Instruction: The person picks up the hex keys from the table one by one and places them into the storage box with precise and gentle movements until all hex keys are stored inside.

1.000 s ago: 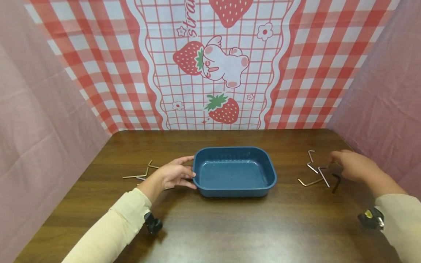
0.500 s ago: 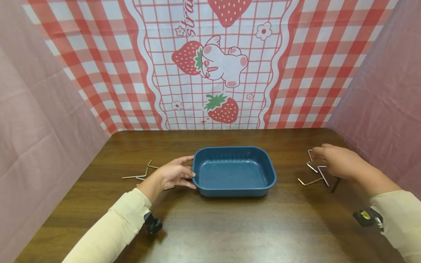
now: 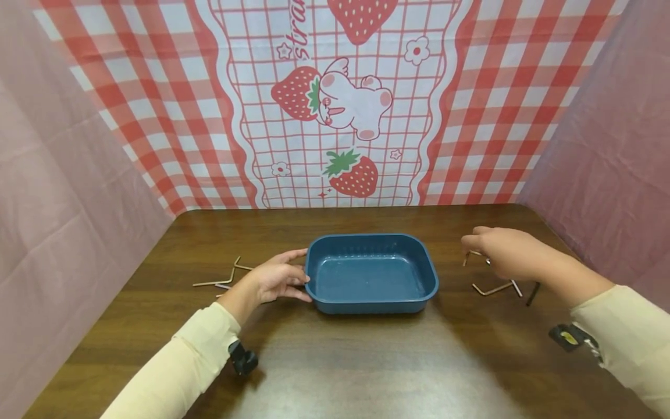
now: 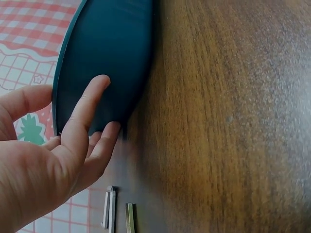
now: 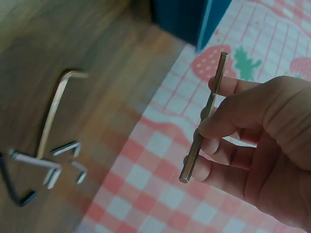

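Observation:
My right hand (image 3: 505,250) is raised over the right side of the table. It pinches a bronze hex key (image 5: 194,155) between thumb and fingers, seen almost end to end in the right wrist view. Below it lie more hex keys: a bronze one (image 5: 52,114), a black one (image 3: 533,294) and silver ones (image 5: 36,160). My left hand (image 3: 277,279) touches the left wall of an empty blue plastic bin (image 3: 374,306) with extended fingers. In the left wrist view, one fingertip is at the rim and the thumb (image 4: 87,104) points along the outer wall.
Several hex keys (image 3: 214,283) lie left of the bin, partly hidden behind my left hand and wrist. The brown wooden table (image 3: 366,361) meets a strawberry-print checked cloth (image 3: 345,116) at the back. Pink cloth (image 3: 602,128) hangs at both sides.
My right hand has risen from among the right-hand keys and moved left toward the bin, with a bronze hex key now in its fingers. My left hand and the bin stay put.

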`<state>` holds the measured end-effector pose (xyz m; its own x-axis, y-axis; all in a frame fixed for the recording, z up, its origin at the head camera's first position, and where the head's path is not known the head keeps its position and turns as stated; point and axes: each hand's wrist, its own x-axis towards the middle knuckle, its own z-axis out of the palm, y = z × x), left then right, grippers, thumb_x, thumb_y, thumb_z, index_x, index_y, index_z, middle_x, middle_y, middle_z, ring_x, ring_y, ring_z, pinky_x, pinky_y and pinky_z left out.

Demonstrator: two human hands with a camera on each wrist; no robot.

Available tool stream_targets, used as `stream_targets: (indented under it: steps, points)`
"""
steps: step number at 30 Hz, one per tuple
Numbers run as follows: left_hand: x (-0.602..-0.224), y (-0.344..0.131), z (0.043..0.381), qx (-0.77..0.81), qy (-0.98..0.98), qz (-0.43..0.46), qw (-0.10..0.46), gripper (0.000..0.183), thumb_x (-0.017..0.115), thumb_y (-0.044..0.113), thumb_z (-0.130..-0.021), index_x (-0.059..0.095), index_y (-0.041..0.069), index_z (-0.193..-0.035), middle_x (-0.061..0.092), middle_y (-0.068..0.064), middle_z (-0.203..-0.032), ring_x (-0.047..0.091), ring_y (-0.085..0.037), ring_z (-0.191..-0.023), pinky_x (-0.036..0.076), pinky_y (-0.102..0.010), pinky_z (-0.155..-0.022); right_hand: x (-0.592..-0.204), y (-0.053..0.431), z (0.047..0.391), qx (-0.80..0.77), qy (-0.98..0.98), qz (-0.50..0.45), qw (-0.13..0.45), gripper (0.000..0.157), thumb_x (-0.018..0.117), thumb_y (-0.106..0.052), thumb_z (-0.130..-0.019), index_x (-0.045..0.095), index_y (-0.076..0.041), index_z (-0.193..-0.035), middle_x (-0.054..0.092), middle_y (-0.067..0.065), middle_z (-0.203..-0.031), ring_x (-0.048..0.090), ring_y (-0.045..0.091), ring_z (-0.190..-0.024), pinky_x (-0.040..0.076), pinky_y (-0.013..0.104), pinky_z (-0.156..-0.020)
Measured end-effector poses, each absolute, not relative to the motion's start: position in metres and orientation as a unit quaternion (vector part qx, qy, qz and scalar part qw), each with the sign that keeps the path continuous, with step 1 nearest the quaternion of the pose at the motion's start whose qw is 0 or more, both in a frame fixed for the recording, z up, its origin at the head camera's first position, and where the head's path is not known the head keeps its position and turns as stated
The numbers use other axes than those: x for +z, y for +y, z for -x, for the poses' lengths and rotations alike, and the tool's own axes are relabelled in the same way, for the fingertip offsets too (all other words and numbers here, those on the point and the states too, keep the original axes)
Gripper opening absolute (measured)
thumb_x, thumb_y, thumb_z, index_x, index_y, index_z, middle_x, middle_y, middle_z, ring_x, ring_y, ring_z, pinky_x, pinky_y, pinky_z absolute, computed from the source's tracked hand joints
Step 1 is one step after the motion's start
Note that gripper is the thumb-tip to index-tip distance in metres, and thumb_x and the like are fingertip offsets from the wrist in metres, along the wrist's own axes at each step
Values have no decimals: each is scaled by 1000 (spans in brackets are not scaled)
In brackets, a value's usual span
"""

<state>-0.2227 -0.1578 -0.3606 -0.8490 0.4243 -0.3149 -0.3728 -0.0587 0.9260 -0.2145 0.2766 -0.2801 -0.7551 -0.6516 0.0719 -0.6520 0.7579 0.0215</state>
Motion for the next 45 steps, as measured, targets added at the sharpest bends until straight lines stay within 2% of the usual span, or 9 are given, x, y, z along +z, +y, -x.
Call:
stream_targets:
  steps: [4,9,14,23,30,37,42,45]
  points:
    - [-361,-158,221,727,632,-17,269,80,48,-15,-85,15,6,-155,46,-34,-126,60,-33,-96,54,-57,-80,-273,261,212,-8,-931,-362,34,49,66,20,-69,64,-25,-89,54,-5,-83,52,9,-64,47,31,-52]
    - [-360,-157,221,727,632,-16,269,81,48,-14,-85,14,6,-155,42,-36,-132,59,-36,-102,54,-56,-80,-265,241,212,-21,-926,-377,9,50,68,20,-68,65,-25,-89,54,-4,-83,52,10,-65,47,31,-53]
    - [-360,-156,220,728,631,-11,267,81,48,-14,-84,15,6,-155,42,-38,-132,59,-37,-102,54,-56,-79,-258,221,216,-32,-917,-397,-11,48,69,18,-69,67,-24,-92,54,-4,-83,49,11,-66,45,30,-53]
    - [-362,-156,221,727,632,-13,266,80,48,-13,-84,15,6,-155,43,-37,-133,59,-36,-102,54,-56,-80,-254,194,229,-44,-897,-439,-32,40,67,17,-73,69,-18,-92,62,-2,-90,58,13,-78,54,36,-65]
    - [-362,-157,221,728,632,-15,264,80,48,-13,-84,15,5,-154,46,-35,-128,60,-35,-99,54,-57,-80,-257,166,239,-65,-894,-436,-79,40,69,15,-74,69,-21,-93,61,-1,-89,53,14,-79,53,35,-69]
    - [-363,-158,221,728,633,-22,264,79,48,-13,-84,15,5,-154,46,-37,-129,60,-36,-101,54,-56,-79,-264,140,249,-58,-888,-437,-129,41,68,17,-77,70,-17,-99,64,0,-94,55,15,-84,54,35,-75]
    - [-364,-158,222,728,632,-22,264,79,48,-12,-85,15,5,-154,48,-36,-126,61,-35,-99,54,-56,-80,-272,130,257,-50,-887,-436,-148,44,63,21,-77,69,-16,-102,60,-2,-86,51,14,-77,49,30,-66]
    - [-364,-158,222,728,633,-21,263,78,48,-12,-85,16,5,-154,50,-35,-124,61,-34,-96,54,-56,-79,-281,124,263,-42,-883,-440,-159,41,58,20,-81,69,-13,-103,58,-2,-81,48,14,-72,45,29,-63]
